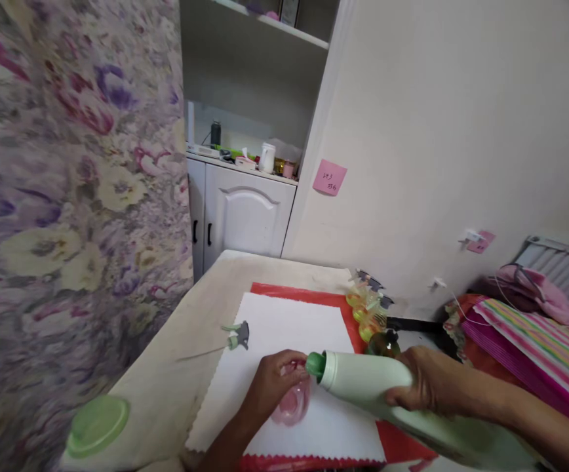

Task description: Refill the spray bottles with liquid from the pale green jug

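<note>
My right hand [415,380] grips a large pale green bottle [363,377], tilted nearly flat with its mouth pointing left. Its darker green spout [316,364] is at the neck of a small clear pink bottle [292,401]. Wrapped round the top of that pink bottle are the fingers of my left hand [279,377]. The pink bottle stands on a white sheet [284,328]; whether liquid is flowing I cannot tell. A spray trigger head [238,335] with a thin tube lies at the sheet's left edge.
A green round lid [98,425] lies at the table's near left. Several yellowish spray bottles [366,308] and a dark round bottle [383,342] line the right edge. Red material [299,293] shows under the sheet. A wall, cabinet [250,210] and floral curtain [78,196] surround the table.
</note>
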Action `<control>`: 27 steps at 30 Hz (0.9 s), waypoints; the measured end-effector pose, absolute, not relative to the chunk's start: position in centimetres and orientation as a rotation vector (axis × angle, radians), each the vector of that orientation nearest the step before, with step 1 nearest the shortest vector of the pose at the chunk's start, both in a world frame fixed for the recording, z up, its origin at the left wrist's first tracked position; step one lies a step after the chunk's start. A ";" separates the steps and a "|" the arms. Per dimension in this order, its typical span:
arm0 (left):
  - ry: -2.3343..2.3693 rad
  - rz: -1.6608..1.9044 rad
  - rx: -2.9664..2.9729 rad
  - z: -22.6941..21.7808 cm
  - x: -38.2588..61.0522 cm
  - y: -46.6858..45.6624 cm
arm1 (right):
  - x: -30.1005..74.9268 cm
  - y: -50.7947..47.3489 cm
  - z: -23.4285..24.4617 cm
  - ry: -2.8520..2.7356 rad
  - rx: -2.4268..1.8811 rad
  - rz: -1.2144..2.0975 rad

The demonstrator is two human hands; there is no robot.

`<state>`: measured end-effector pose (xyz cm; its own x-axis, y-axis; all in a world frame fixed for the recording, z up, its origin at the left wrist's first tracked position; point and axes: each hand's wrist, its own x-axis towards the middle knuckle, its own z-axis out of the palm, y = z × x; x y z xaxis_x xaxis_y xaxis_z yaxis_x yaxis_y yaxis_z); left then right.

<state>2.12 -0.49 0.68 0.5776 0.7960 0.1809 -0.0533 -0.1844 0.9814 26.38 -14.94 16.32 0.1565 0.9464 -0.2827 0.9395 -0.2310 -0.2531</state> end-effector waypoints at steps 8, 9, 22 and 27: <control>0.677 0.860 1.605 0.8 2.0 -0.5 | 27.1 -15.6 13.7 -1.754 -2.146 0.983; 0.683 0.859 1.612 0.8 2.0 -0.5 | 27.3 -15.6 13.3 -1.717 -2.113 1.031; 0.742 0.849 1.659 0.9 1.6 -0.1 | 27.6 -9.2 10.4 -1.230 -1.662 0.826; 0.798 0.718 1.685 0.0 1.2 0.4 | 24.5 -2.6 6.7 -1.057 -1.426 0.797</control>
<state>1.23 0.42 -0.04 0.5919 0.8034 0.0653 0.1490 -0.1887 0.9707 24.50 -2.61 6.68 0.3675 0.9251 0.0960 0.1629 0.0376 -0.9859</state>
